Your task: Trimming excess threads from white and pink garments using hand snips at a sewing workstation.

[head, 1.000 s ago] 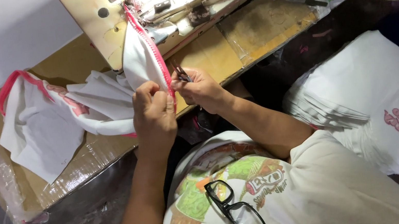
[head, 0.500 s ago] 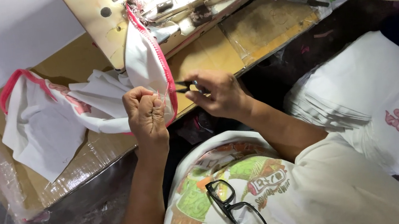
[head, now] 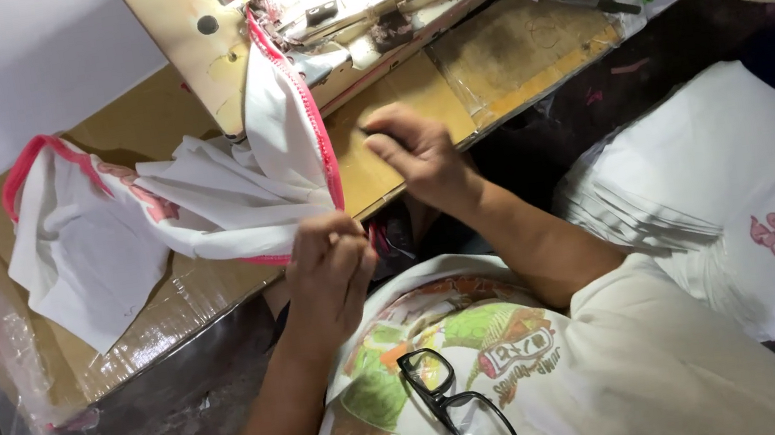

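— Since half a second ago, what differs?
— Right hand (head: 419, 152) left the cloth (head: 204, 208), curled empty on the surface (head: 400, 160); left hand (head: 329, 266) dropped, pinching its pink edge, running up toward the machine (head: 348, 11).

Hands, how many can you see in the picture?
2. The left hand pinches the white cloth with pink trim near the table edge; the right hand rests on the wooden table by the sewing machine.

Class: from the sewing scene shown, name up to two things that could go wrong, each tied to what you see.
1. The left hand grips only the pink-trimmed white garment at its edge; the loose bulk could slide off the table.
2. The right hand rests close to the sewing machine, so fingers might stray toward moving parts.
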